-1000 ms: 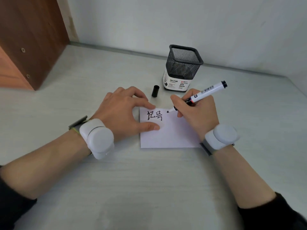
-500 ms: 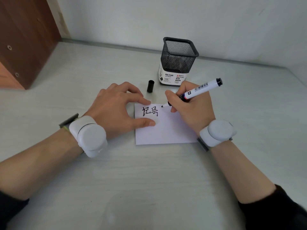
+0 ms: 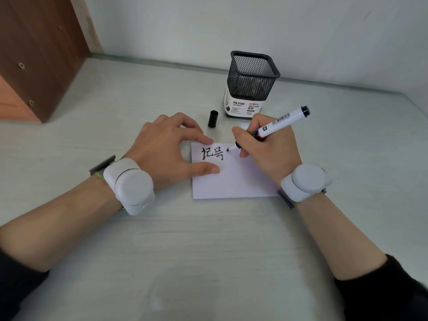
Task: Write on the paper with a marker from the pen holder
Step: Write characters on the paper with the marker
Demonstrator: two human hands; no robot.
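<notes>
Right hand (image 3: pixel 268 147) grips a white marker (image 3: pixel 278 125), its black tip touching the paper (image 3: pixel 234 181) just right of two black characters. That white sheet lies flat on the table (image 3: pixel 208 251) between both hands. Left hand (image 3: pixel 169 149), fingers spread, pins the sheet's left edge. Behind stand a black mesh pen holder (image 3: pixel 251 84) and the marker's cap (image 3: pixel 213 118).

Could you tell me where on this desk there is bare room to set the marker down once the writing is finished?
The desk is bare in front of the paper between the forearms, and right of the right hand. It is crowded behind the paper, where the cap and pen holder stand close, and left, where the left hand pins the sheet.
</notes>
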